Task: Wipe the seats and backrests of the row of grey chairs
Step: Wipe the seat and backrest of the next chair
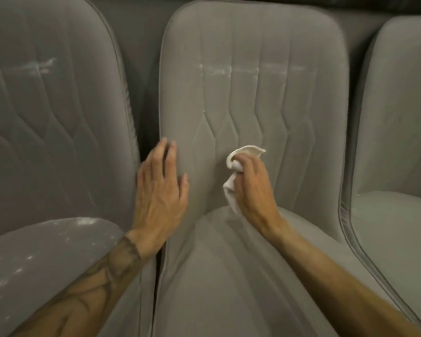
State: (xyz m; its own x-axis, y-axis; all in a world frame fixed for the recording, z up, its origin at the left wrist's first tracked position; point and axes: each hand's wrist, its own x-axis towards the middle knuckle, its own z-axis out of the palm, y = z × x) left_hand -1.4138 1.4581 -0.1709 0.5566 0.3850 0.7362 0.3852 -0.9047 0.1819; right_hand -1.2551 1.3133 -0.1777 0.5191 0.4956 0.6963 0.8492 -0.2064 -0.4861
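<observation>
Three grey upholstered chairs stand side by side. The middle chair's backrest point(253, 76) has a faint white streak across its upper part, and its seat point(229, 276) runs toward me. My right hand point(252, 188) grips a crumpled white cloth point(233, 176) and holds it against the lower middle of that backrest. My left hand point(159, 190) lies flat with straight fingers on the left edge of the same backrest.
The left chair point(46, 117) has white smears on its backrest and white specks on its seat point(46, 251). The right chair point(399, 142) is partly in view. A narrow dark gap point(146, 117) separates the left and middle chairs.
</observation>
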